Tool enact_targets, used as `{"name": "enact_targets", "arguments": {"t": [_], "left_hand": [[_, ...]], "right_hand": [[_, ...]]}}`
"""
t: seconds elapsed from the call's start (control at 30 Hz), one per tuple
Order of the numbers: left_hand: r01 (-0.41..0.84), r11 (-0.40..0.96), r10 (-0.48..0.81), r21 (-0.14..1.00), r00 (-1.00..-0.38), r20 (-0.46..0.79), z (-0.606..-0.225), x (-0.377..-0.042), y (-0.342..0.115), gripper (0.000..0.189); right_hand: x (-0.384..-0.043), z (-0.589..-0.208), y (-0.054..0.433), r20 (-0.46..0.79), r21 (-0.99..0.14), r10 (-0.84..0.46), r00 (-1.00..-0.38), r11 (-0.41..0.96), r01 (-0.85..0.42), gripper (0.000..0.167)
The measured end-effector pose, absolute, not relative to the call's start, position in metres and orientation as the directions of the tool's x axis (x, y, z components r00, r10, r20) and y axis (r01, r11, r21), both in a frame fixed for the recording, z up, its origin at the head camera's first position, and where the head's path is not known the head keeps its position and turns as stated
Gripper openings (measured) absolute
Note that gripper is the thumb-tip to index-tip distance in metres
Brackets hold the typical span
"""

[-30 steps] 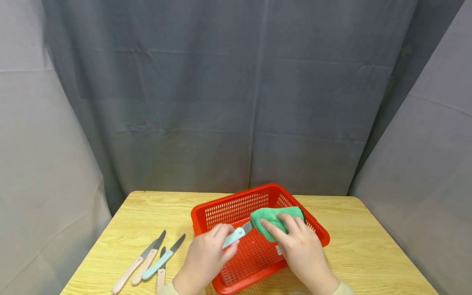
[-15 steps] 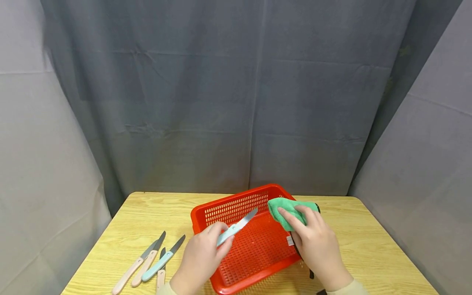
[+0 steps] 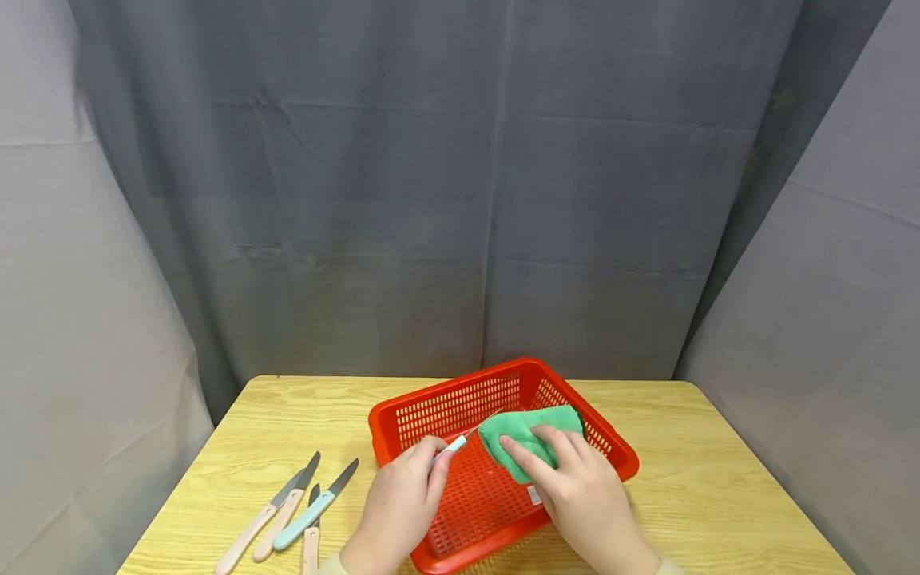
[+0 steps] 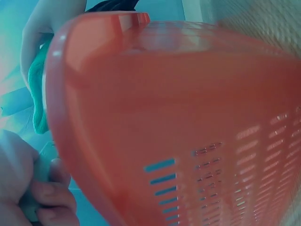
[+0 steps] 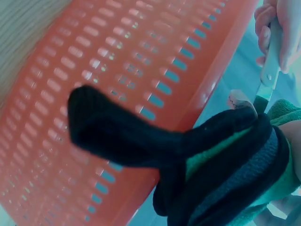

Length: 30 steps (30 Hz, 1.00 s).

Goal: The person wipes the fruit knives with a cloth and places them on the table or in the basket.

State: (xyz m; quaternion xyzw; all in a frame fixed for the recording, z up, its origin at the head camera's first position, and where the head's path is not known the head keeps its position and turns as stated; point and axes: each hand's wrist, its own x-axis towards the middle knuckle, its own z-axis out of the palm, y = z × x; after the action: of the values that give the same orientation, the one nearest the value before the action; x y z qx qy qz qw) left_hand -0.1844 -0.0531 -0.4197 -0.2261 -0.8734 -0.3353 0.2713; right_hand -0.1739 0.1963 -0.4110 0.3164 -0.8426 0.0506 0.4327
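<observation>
My left hand [image 3: 398,503] grips a table knife by its pale blue handle [image 3: 451,447], over the left part of a red plastic basket [image 3: 449,389]. The blade points up and right, seen nearly edge-on in the head view. Between the thumb and fingers of my right hand [image 3: 585,499] is a folded green cloth [image 3: 521,431], its left edge right at the blade. In the right wrist view the knife [image 5: 269,75] runs to the cloth, whose black trim and loop [image 5: 117,132] hang before the basket wall. The cloth hides part of the blade.
Left of the basket, several knives lie partly crossed on the wooden table [image 3: 719,495]: pink-handled knives [image 3: 247,539] and one with a light blue handle [image 3: 305,519]. A grey curtain [image 3: 359,200] hangs behind the table, with pale cloth at both sides.
The cloth was on the blade, moved off to the right leaving it bare, and is now back left against it. The knife has turned from showing its flat side to edge-on.
</observation>
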Motion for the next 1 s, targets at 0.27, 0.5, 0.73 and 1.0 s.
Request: {"name": "enact_targets", "arguments": {"t": [0.27,0.5,0.73,1.0], "left_hand": [[0.580,0.654,0.244,0.486,-0.770,0.590,-0.419,-0.182,-0.050,0.011],[0.575,0.636,0.259,0.514,-0.787,0.560,-0.418,-0.180,-0.047,0.012],[0.582,0.620,0.261,0.525,-0.785,0.562,-0.420,-0.181,-0.046,0.011],[0.589,0.608,0.272,0.532,-0.784,0.558,-0.422,-0.182,-0.047,0.010]], "right_hand": [[-0.173,-0.413,0.186,0.769,0.235,-0.507,-0.390,0.791,-0.565,0.081],[-0.172,-0.414,0.184,0.766,0.224,-0.495,-0.410,0.803,-0.552,0.070],[-0.173,-0.414,0.188,0.756,0.191,-0.460,-0.466,0.836,-0.514,0.077],[-0.179,-0.413,0.198,0.769,0.158,-0.415,-0.487,0.861,-0.484,0.082]]}}
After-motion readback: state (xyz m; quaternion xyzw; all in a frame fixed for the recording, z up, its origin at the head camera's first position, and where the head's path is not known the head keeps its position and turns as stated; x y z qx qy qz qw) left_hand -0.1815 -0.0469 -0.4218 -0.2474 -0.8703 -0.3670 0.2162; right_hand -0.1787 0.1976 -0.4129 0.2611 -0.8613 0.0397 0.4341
